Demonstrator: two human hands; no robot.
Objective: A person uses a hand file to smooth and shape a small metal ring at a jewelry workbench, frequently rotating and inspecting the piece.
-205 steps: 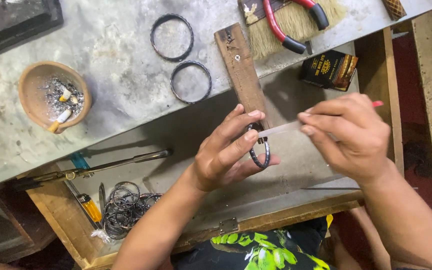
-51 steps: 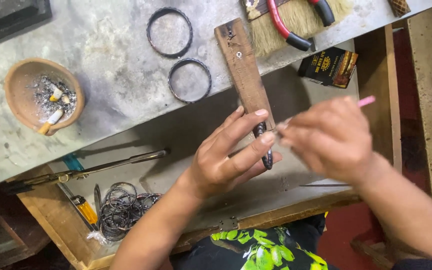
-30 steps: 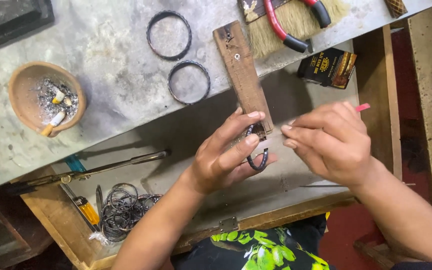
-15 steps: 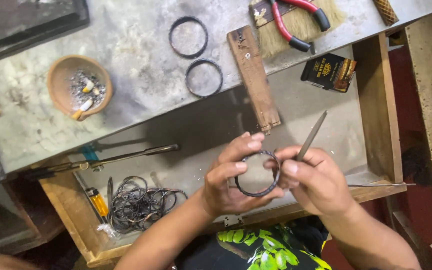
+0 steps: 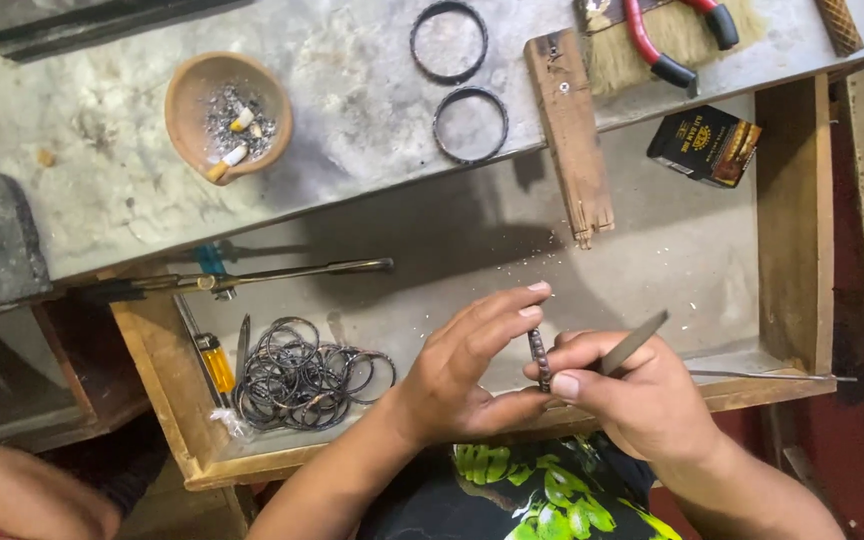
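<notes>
Hands (image 5: 552, 385) pinch the bangle (image 5: 540, 358) together, now edge-on, file (image 5: 632, 343) lowered beside it.

The bangle (image 5: 540, 360) looks dark, dull metal; the drawer (image 5: 797, 220) is rough wood; the worktop (image 5: 352, 90) is scuffed, matt grey.
</notes>
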